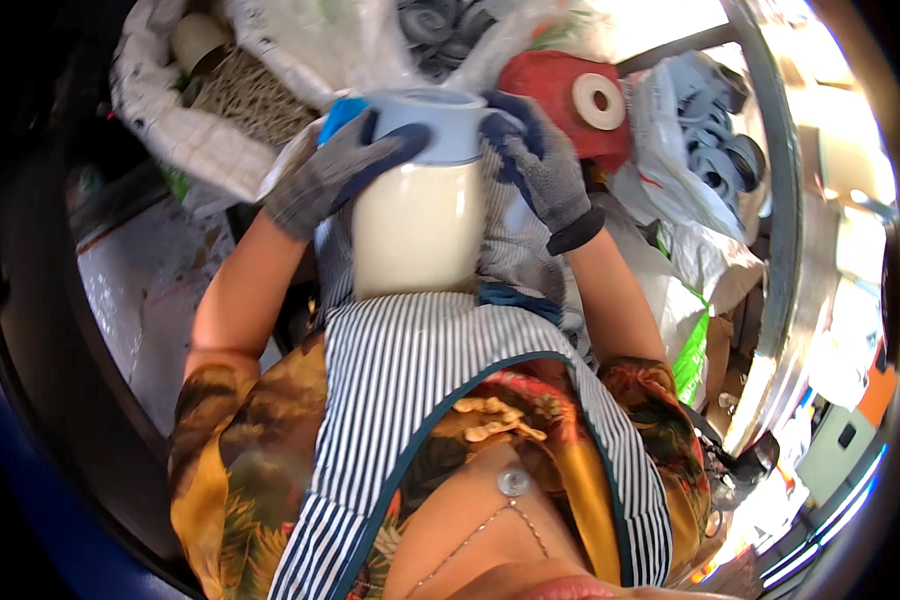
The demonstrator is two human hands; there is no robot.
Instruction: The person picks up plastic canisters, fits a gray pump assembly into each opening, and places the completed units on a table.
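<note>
A cream cylindrical vessel [418, 230] with a smooth, glossy wall rests against my lap and apron. Around its upper end sits a light blue-grey plastic collar [452, 130]. My left hand [345, 170], in a grey glove with dark blue coating, holds the collar's left side, thumb laid across its front. On the other side my right hand [542, 160], gloved the same way, has bent fingers closed at the collar's right edge. Its fingertips partly hide what they grip there. Behind my left fingers shows a bright blue piece [341, 117].
A white sack [150, 130] holding many thin pale pieces stands at the far left. Dark grey round parts [440, 30] fill a clear bag at the back. Right of my hands are a red object with a white ring [599, 101] and a bag of blue-grey plastic parts [715, 150], beside a metal frame [782, 200].
</note>
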